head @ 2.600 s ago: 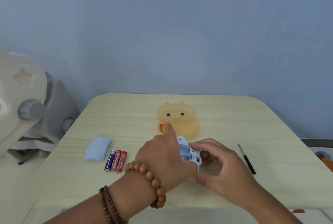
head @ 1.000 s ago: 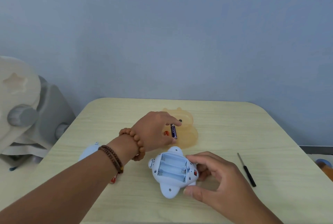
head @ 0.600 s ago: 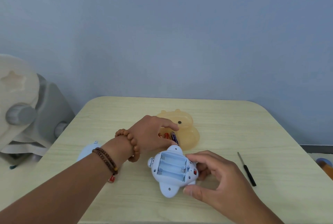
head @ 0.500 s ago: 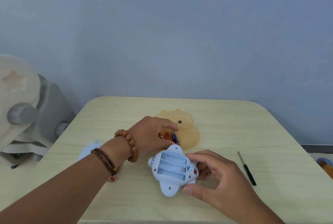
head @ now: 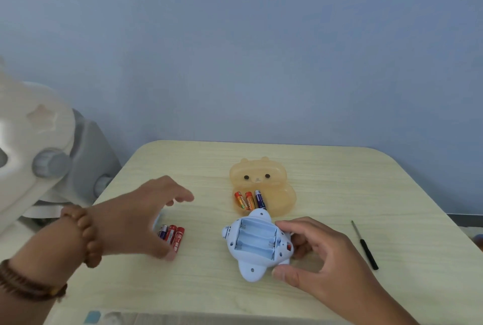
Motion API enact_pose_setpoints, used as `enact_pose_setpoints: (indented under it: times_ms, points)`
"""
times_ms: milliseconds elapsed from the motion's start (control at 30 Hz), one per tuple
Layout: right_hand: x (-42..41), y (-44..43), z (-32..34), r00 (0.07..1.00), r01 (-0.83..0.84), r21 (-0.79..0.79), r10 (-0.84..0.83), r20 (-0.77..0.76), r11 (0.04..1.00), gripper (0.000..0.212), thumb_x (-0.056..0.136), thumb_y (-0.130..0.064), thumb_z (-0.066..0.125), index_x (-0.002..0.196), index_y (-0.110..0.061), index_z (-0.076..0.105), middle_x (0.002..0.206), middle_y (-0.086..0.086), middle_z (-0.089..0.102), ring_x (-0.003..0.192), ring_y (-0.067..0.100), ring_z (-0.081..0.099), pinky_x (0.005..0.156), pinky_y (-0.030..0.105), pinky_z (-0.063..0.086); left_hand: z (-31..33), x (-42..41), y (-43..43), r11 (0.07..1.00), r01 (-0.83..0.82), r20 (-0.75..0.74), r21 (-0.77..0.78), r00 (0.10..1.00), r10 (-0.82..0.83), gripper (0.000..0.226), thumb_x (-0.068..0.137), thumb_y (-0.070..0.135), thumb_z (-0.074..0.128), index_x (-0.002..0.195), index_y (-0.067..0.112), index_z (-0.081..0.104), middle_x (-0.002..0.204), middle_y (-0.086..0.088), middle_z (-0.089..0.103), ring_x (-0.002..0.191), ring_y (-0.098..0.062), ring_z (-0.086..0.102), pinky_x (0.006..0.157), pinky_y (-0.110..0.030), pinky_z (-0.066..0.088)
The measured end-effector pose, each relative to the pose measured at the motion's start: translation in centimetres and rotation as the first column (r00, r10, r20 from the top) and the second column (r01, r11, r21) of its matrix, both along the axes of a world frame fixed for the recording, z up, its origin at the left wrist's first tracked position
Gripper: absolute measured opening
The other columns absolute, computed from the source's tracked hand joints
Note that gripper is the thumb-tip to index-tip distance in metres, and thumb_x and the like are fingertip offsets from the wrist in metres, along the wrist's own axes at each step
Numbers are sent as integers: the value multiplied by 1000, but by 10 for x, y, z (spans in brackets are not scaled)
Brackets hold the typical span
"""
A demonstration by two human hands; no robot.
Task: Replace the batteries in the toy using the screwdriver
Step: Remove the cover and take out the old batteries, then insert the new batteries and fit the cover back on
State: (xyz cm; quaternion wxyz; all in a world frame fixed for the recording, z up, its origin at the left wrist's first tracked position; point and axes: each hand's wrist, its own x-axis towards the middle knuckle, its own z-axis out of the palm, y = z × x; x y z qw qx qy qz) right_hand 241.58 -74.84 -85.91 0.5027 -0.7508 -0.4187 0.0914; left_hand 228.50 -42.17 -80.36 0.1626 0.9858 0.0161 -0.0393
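Observation:
The light blue toy (head: 254, 246) lies upside down on the table, its battery compartment open with three bare slots. My right hand (head: 311, 256) grips the toy's right side. My left hand (head: 146, 215), blurred, hovers with fingers spread just above three batteries (head: 174, 236) lying side by side at the left. An orange bear-shaped tray (head: 279, 194) behind the toy holds three more batteries (head: 249, 199). The black screwdriver (head: 364, 245) lies to the right of my right hand. The blue battery cover is mostly hidden under my left hand.
The pale wooden table (head: 339, 183) stands against a blue wall. A white and grey plastic object (head: 52, 162) is beside the table's left edge.
My left hand put a battery into the orange tray, then swung left to above the three batteries by the cover. My right hand has kept hold of the toy.

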Motion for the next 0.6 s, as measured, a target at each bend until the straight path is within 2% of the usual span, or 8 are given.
enact_pose_setpoints:
  times_ms: [100,200,367,467,600]
  points:
    - [0,1,-1,1000,2,8,-2,3,1000,58,64,-36,89,116,-52,68,111,-11,72,93,17,69,82,32,56,-7,-8,-1,995,44,-114,92,993,-34,91,56,60,76,132,53,27,123,31,38,117,10,35,101,-16,36]
    - [-1,1,-2,1000,6,10,-6,9,1000,58,64,-36,89,116,-52,67,111,-11,72,93,17,70,82,33,56,-6,-12,0,989,26,-159,145,987,-3,91,56,60,76,131,53,26,120,28,42,114,6,38,101,-21,38]
    - [-2,1,-2,1000,11,0,-11,3,1000,59,64,-36,89,116,-51,67,111,-10,72,95,18,70,84,34,56,-7,-13,2,987,28,-137,161,991,-6,75,67,52,80,124,55,32,114,28,48,105,9,40,96,-18,39]
    - [-3,1,-1,1000,16,-9,-16,-1,1000,59,64,-36,89,117,-50,68,112,-9,72,95,19,70,84,36,56,-2,-12,1,988,23,-107,152,994,-7,65,73,45,81,119,56,37,109,28,53,101,10,44,90,-11,37]
    - [-3,0,0,1000,17,-14,-17,2,1000,58,65,-35,89,116,-51,68,112,-11,72,94,17,69,84,33,56,18,-15,-3,994,-8,23,108,1000,6,56,75,44,81,118,53,47,106,28,57,104,8,51,81,-10,42]
